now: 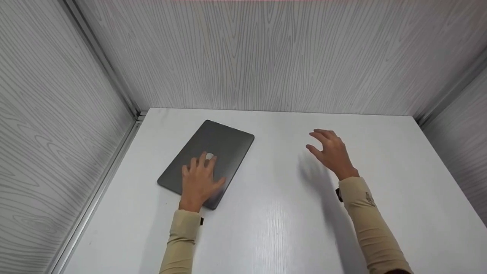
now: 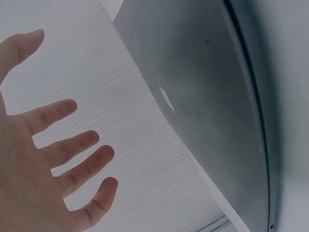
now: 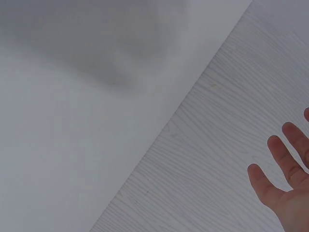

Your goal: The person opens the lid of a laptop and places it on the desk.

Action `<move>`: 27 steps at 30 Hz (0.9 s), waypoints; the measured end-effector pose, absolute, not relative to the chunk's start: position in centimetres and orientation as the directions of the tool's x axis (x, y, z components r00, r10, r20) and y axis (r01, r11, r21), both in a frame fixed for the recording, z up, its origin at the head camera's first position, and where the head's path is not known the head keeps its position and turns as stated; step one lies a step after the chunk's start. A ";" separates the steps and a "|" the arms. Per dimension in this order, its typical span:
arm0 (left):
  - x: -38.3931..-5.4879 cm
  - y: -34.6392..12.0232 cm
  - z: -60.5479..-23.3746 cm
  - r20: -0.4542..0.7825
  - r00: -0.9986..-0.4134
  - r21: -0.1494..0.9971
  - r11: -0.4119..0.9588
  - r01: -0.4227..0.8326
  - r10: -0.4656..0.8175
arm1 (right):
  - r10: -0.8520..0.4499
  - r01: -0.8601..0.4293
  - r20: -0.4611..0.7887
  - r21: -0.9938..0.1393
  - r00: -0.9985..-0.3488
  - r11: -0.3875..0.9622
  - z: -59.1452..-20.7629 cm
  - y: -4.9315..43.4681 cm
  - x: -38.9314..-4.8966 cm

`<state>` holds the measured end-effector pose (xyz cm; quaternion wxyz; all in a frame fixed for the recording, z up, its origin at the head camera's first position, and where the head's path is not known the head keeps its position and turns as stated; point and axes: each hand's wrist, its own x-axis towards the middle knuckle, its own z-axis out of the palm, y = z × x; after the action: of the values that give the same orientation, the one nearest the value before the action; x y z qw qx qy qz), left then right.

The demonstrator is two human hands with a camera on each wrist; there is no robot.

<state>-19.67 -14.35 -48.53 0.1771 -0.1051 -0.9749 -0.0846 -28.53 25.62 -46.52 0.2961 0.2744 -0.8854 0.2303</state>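
Note:
A dark grey laptop (image 1: 224, 142) lies closed and at a slant on the white table (image 1: 274, 228), left of the middle, its pale logo (image 1: 209, 156) facing up. Over its near part is my left hand (image 1: 198, 184), fingers spread, covering some of the lid in the head view. The left wrist view has the left hand (image 2: 43, 164) apart from the laptop (image 2: 203, 96), palm showing and nothing held. On the right side, my right hand (image 1: 334, 154) hovers above the table with loosely bent fingers and casts a shadow. Part of this right hand (image 3: 289, 179) shows in the right wrist view, holding nothing.
A wood-grain panel (image 1: 258, 57) stands along the table's back edge. Similar panels rise at the left (image 1: 49, 133) and right (image 1: 464, 133), with a metal rail (image 1: 102, 190) running along the left side.

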 end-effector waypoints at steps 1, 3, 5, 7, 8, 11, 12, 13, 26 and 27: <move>-19.6 -14.4 -48.6 0.362 -0.916 0.127 0.964 0.232 0.173 | -0.354 -0.627 0.651 -0.245 -0.672 0.739 -46.6 25.4 -28.6; -19.3 -14.5 -48.7 0.352 -0.921 0.126 0.966 0.224 0.168 | -0.364 -0.637 0.652 -0.243 -0.666 0.731 -46.7 25.0 -28.9; -19.1 -14.5 -48.8 0.338 -0.927 0.128 0.968 0.217 0.163 | -0.366 -0.646 0.657 -0.245 -0.659 0.723 -46.9 24.7 -29.1; -18.9 -14.6 -49.0 0.327 -0.932 0.133 0.968 0.212 0.159 | -0.367 -0.655 0.663 -0.250 -0.653 0.713 -47.1 24.3 -29.3; -18.8 -14.7 -49.1 0.323 -0.933 0.134 0.969 0.210 0.157 | -0.370 -0.660 0.663 -0.253 -0.651 0.708 -47.2 24.2 -29.4; -18.5 -15.0 -49.4 0.330 -0.931 0.135 0.969 0.207 0.153 | -0.374 -0.664 0.653 -0.269 -0.658 0.698 -47.6 23.5 -29.5; -18.4 -15.0 -49.5 0.336 -0.930 0.135 0.969 0.206 0.151 | -0.378 -0.664 0.647 -0.273 -0.662 0.696 -47.7 23.3 -29.6; -18.3 -15.1 -49.6 0.343 -0.928 0.137 0.969 0.205 0.148 | -0.380 -0.664 0.641 -0.279 -0.667 0.694 -47.7 23.0 -29.6; -17.0 -15.0 -49.8 0.337 -0.933 0.152 0.971 0.184 0.124 | -0.381 -0.667 0.622 -0.324 -0.684 0.671 -47.9 20.9 -30.3; -16.9 -15.0 -49.9 0.336 -0.934 0.154 0.971 0.183 0.123 | -0.376 -0.664 0.618 -0.335 -0.691 0.669 -47.9 20.8 -30.2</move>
<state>-16.93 -15.05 -49.92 0.1642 -0.0780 -0.9790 -0.0917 -30.23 20.77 -47.90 0.2582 0.2968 -0.8762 0.2783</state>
